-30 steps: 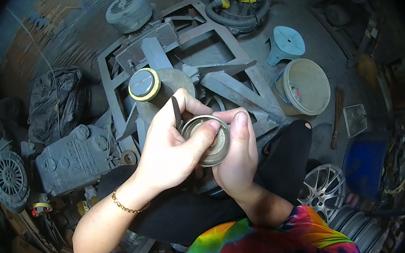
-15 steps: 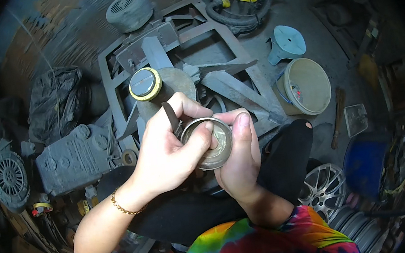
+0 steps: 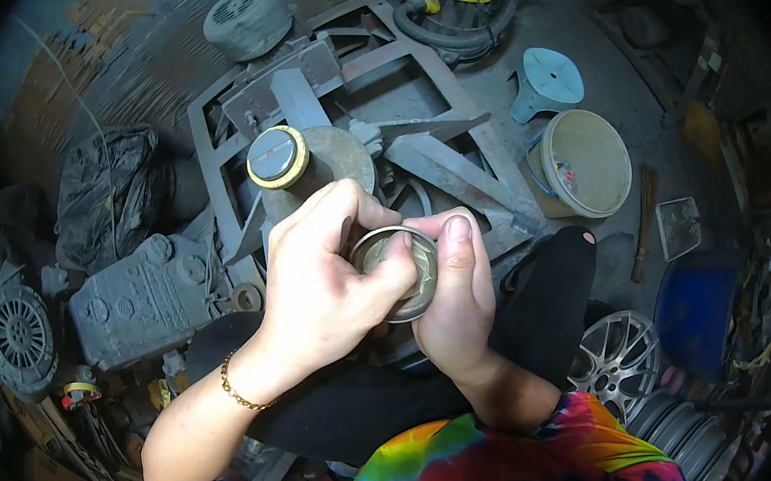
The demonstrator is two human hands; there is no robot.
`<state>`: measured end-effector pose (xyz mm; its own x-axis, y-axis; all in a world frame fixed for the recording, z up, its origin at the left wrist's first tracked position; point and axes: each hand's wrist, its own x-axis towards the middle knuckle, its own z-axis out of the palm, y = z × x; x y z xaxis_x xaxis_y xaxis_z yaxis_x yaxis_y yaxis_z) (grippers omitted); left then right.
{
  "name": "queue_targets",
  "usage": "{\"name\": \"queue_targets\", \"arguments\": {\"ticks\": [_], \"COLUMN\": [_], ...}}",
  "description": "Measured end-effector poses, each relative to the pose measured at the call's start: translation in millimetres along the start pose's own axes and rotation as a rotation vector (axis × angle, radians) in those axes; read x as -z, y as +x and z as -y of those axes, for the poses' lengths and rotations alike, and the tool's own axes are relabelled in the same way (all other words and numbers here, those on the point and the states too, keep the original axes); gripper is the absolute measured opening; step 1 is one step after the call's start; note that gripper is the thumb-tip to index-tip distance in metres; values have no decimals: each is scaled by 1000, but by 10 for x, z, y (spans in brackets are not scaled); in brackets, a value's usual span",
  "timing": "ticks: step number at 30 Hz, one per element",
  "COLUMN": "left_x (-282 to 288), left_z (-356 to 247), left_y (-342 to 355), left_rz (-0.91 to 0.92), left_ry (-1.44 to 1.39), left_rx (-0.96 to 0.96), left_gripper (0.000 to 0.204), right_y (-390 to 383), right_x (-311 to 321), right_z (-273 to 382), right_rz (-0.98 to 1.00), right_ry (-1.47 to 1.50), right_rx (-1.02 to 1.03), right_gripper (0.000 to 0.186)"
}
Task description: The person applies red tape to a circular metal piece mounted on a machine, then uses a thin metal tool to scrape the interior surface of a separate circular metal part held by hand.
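Note:
Both hands grip a round, shallow metal cup [image 3: 427, 270] with a raised rim and a worn, scratched inside face, held tilted in front of my lap. My left hand [image 3: 311, 291] is closed on its left side, the thumb reaching over the rim and pressing on the inside. Its curled fingers are partly hidden behind the cup. From the right, my right hand [image 3: 451, 304] steadies the cup, thumb up along the rim and fingers wrapped behind. Just beyond the hands stands a cylinder with a yellow-edged, grey round top [image 3: 277, 156] on a round metal plate [image 3: 345, 165].
A grey metal frame [image 3: 428, 67] lies ahead. To the right are a pale bucket [image 3: 617, 164], a light blue stool [image 3: 554, 77] and a spoked wheel [image 3: 619, 357]. Dusty machine parts [image 3: 143, 299] and a black plastic bag [image 3: 107, 185] lie left. A yellow-black hose machine [image 3: 461, 21] stands far off.
My left hand has rolled slightly over the cup, covering more of its left side. A dark strip that stuck up between its fingers is now mostly out of sight. The right hand barely moves.

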<state>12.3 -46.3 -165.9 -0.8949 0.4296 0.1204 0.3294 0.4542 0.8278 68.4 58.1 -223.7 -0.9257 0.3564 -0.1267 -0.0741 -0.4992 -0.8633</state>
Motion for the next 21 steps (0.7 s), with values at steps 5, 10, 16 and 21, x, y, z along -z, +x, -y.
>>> {"name": "queue_targets", "arguments": {"ticks": [5, 10, 16, 21], "left_x": [4, 25, 70, 54], "left_z": [9, 60, 19, -4], "left_y": [-21, -3, 11, 16], "left_rz": [-18, -7, 71, 30], "left_ry": [5, -35, 28, 89], "left_rx": [12, -38, -6, -37], "left_gripper": [12, 14, 16, 14], "right_y": [9, 6, -4, -5], "right_x": [-3, 3, 43, 34], "right_z": [31, 88, 139, 143], "right_rz": [34, 39, 92, 65], "right_ry": [50, 83, 33, -43], "right_rx": [-43, -60, -44, -39], "right_gripper": [40, 40, 39, 39]}}
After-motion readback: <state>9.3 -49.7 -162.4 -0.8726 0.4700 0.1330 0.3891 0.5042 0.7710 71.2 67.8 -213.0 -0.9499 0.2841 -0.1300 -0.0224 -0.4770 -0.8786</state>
